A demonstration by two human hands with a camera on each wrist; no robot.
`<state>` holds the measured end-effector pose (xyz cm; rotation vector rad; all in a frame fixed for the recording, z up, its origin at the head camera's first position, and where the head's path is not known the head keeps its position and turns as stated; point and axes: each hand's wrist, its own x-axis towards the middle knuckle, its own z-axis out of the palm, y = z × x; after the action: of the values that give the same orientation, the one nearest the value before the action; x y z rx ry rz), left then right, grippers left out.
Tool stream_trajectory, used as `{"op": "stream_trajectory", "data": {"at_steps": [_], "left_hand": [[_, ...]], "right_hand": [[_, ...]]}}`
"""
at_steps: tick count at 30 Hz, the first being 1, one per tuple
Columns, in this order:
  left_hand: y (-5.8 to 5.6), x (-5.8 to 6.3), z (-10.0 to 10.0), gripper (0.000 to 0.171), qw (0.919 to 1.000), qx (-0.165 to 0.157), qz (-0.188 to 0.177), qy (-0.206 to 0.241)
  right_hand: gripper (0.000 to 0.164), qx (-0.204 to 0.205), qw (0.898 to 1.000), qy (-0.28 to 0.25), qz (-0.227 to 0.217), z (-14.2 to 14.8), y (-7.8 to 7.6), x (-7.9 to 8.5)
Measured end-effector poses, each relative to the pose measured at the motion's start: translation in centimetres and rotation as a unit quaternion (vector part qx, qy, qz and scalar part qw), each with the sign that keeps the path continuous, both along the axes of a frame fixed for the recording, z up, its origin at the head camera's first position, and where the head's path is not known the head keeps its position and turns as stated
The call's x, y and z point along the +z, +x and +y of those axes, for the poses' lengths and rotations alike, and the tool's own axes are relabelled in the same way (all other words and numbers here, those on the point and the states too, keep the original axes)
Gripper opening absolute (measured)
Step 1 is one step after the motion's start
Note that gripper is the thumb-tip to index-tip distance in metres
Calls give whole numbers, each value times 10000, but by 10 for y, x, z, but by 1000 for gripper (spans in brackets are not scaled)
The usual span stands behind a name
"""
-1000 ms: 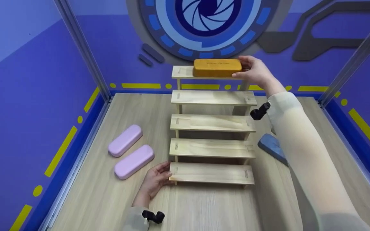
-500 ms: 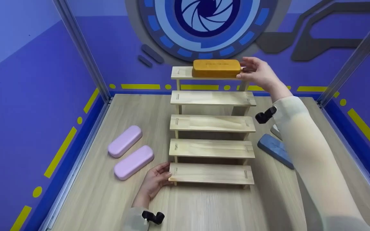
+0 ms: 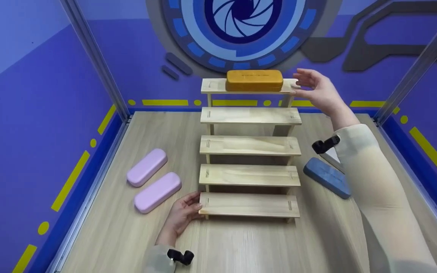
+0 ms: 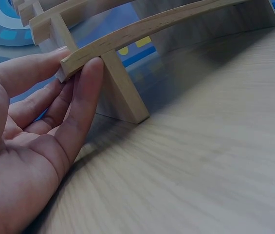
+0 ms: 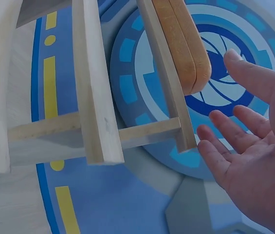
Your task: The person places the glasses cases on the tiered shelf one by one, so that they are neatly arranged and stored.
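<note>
A wooden stepped rack (image 3: 249, 175) with several shelf boards stands in the middle of the table. On its top board lies a mustard-yellow glasses case (image 3: 254, 80), also seen in the right wrist view as a case (image 5: 186, 46) with a seam along its side. My right hand (image 3: 319, 91) is beside the top board's right end, apart from the case, fingers extended and holding nothing. With thumb and fingers my left hand (image 3: 182, 212) pinches the left end of the lowest board; the left wrist view shows this board end (image 4: 86, 56) between them.
Two pink glasses cases (image 3: 147, 167) lie on the table left of the rack. To the right are a blue glasses case (image 3: 326, 178) and a white item (image 3: 332, 156) partly behind the right sleeve. Printed walls enclose the table (image 3: 249, 246) at the back and sides.
My right hand has let go of the yellow glasses case and drawn away to the right. The case stays on the top board. My left hand has kept its place.
</note>
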<state>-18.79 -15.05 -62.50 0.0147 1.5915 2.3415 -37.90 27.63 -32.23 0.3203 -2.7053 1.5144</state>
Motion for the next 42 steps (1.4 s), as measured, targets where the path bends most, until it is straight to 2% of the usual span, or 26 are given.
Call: {"op": "stream_trajectory", "data": {"at_steps": [8,17,20,24,32,36,40,42], "left_hand": [[0,1,0,69,9999,-56,83,49],[0,0,-1,66,10000,-49,-18,80],[0,0,-1,66,10000,-47,11,39],[1,0,-1,67,10000,-50,24,6],[0,0,0,69,10000,-61,27,40],[0,1,0,69,10000,-37,-16,50],[0,1,-1,68,10000,-30,-49,39],[0,0,-1,69,10000,-42,-35,46]], "right_hand": [[73,-93,9995,-198,225,21,22,-9],[66,-221,9958,-747,490,46,48,-32],[64,-262,9941,-888,572,55,57,-43],[61,-175,9883,-1343,707,68,67,-59],[57,310,9697,-2261,870,96,93,-95],[56,389,9648,-2467,822,107,105,-111],[56,307,9662,-2464,697,117,118,-127],[57,274,9636,-2586,627,122,125,-136]]}}
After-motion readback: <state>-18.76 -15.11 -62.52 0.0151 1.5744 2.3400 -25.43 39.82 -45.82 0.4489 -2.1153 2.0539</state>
